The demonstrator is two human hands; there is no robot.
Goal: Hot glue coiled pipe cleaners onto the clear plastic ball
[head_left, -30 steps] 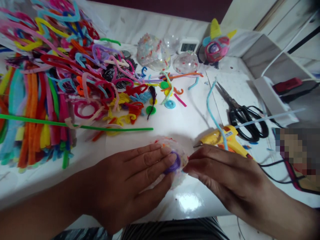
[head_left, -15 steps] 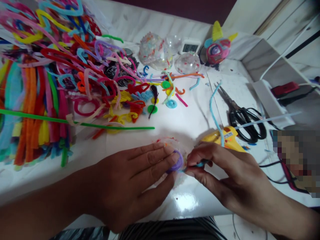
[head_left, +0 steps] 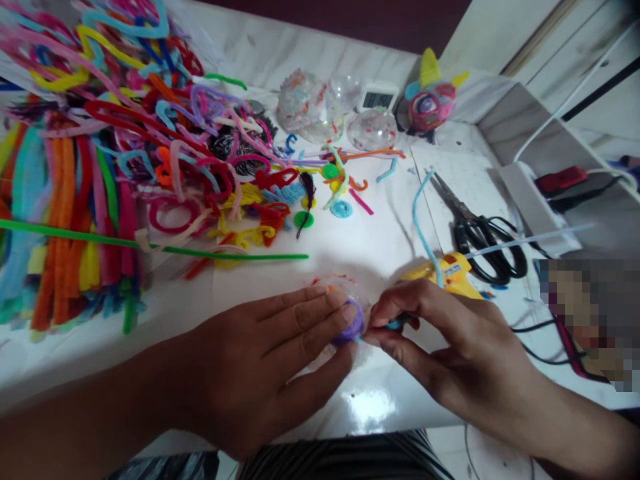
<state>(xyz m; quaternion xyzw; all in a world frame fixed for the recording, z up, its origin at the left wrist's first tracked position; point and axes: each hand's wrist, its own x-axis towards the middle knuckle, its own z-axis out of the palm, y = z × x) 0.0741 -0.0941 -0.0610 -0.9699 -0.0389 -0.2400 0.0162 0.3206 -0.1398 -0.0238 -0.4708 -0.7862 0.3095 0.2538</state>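
Note:
My left hand [head_left: 280, 360] bends over a clear plastic dome [head_left: 325, 279] with red bits on it. Its fingertips press on a purple pipe cleaner coil [head_left: 356, 323] at the dome's right side, and its thumb rests along the lower edge. Just right of the coil, my right hand [head_left: 425, 333] is closed, thumb and forefinger pinched on a light blue pipe cleaner [head_left: 419, 217]. A long stretch of it rises behind the knuckles; a short bit shows under the fingers and at the coil's lower edge. The dome is mostly hidden under my left hand.
Heaped pipe cleaners [head_left: 150, 127] fill the left, and a green one [head_left: 240, 255] sticks out. Black-handled scissors [head_left: 487, 243] and a yellow glue gun [head_left: 457, 270] lie right. Clear balls [head_left: 373, 129], a clock [head_left: 377, 97] and a horned figure [head_left: 430, 103] stand at the back.
My right hand has shifted slightly left, closer to the purple coil. My left hand stays on the dome and coil. The view has turned a little.

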